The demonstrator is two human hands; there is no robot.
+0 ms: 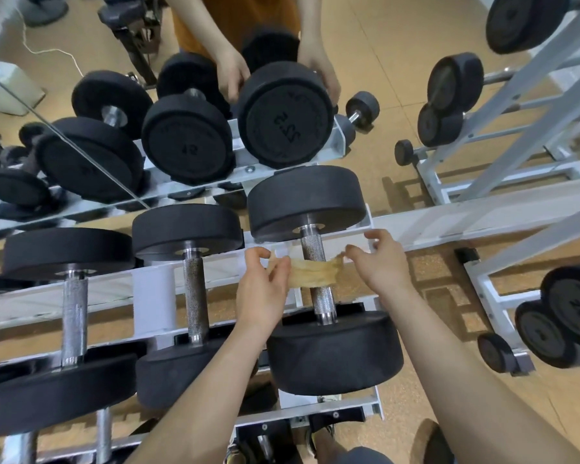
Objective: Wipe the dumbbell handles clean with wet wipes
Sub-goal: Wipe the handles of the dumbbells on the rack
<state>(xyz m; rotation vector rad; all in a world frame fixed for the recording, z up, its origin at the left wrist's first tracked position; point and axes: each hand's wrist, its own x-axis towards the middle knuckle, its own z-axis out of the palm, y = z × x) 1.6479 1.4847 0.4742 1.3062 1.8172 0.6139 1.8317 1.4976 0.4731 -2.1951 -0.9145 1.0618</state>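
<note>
Mirror [365, 55]: stands behind the rack and reflects the black weight ends and the tan floor.
Rack [153, 289]: white metal with rails running left to right; the weights lie across the rails in a row.
Dumbbell [332, 353]: the one being cleaned, at the right end of the rack's upper rails. It has black round heads, one at the far rail and one at the near rail.
Other dumbbells [188, 229]: two smaller ones just to its left on the same rails, untouched.
Handle [322, 303]: knurled steel, running from the far head to the near head, bare above and below the wipe.
Left hand [262, 289]: pinches the left end of the wipe between thumb and fingertips, just left of the handle.
Right hand [382, 262]: pinches the right end between thumb and forefinger, with the other fingers loosely raised.
Wipe [312, 271]: a yellowish strip pulled taut between the two hands, across the middle of the handle. It seems to lie over the top, but whether it wraps underneath is unclear.
</note>
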